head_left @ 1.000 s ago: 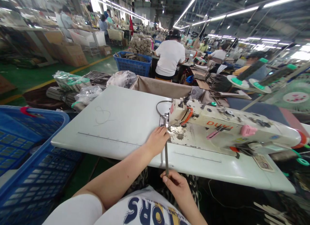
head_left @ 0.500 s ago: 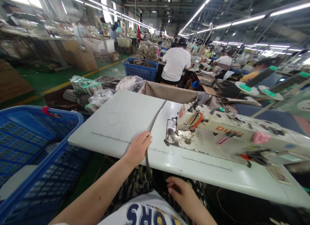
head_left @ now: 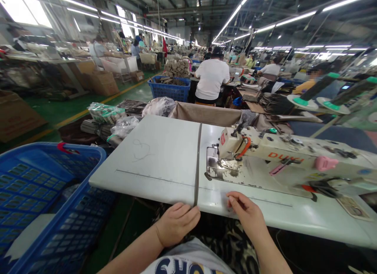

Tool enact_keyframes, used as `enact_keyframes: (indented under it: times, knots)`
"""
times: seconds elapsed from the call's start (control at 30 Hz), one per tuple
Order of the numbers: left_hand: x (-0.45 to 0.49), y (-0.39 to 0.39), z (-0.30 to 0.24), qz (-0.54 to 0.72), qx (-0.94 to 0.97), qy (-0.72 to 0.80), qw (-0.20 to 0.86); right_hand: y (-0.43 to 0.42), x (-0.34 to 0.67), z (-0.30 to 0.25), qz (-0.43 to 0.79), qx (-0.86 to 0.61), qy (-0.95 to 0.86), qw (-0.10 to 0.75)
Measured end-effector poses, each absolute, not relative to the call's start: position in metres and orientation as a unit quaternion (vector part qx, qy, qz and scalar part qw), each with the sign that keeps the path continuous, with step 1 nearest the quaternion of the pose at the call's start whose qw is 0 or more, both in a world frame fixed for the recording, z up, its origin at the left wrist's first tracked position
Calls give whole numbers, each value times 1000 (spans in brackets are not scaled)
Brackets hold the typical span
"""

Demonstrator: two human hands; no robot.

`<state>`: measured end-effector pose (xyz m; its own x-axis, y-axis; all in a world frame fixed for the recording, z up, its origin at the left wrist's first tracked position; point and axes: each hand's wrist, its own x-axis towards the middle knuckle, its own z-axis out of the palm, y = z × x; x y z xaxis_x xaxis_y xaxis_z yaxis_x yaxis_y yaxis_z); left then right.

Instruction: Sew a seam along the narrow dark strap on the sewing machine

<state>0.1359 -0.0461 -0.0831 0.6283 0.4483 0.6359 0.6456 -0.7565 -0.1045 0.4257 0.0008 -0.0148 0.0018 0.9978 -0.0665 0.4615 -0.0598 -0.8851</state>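
Observation:
A long, narrow dark grey strip of material (head_left: 198, 160) lies straight across the white sewing table (head_left: 165, 148), from its far edge to its near edge. At the near edge my left hand (head_left: 180, 222) is closed on the strip's near end. My right hand (head_left: 249, 215) is over the table's front edge, to the right of the strip and apart from it. Its thumb and forefinger are pressed together, and I cannot make out whether anything is between them. Beyond my right hand stands a sewing machine (head_left: 262, 152), its needle area to the right of the strip.
A blue plastic basket (head_left: 97, 164) stands against the table's left side. Plastic-wrapped bundles (head_left: 106, 113) lie behind it. Loose thread (head_left: 141, 150) is on the tabletop. Two thread cones (head_left: 319, 87) rise at the right. A person in a white shirt (head_left: 212, 77) sits ahead.
My left hand has drawn back toward me to the table's near edge, and the strip now lies straighter. My right hand has risen from my lap to the table edge.

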Motion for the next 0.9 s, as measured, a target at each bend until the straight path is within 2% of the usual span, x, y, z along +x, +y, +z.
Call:
enact_keyframes:
  times: [0.1, 0.27, 0.37, 0.57, 0.67, 0.9]
  knots:
    - [126, -31, -70, -329, -839, -405, 153, 10, 447, -23, 234, -654, -627, 351]
    - [89, 19, -46, -198, -820, -518, 141, 36, 472, -39, -59, -650, -676, 340]
    - [48, 53, -43, -136, -807, -561, 122, 45, 471, -43, -164, -655, -664, 322]
    - [-47, 100, -45, -27, -653, -756, 35, 43, 465, -42, -197, -648, -672, 300]
    - [-73, 97, -49, -17, -605, -796, -11, 41, 466, -40, -187, -650, -671, 303]
    - [-70, 20, -76, -125, -595, -788, 101, 40, 466, -39, -172, -657, -674, 291]
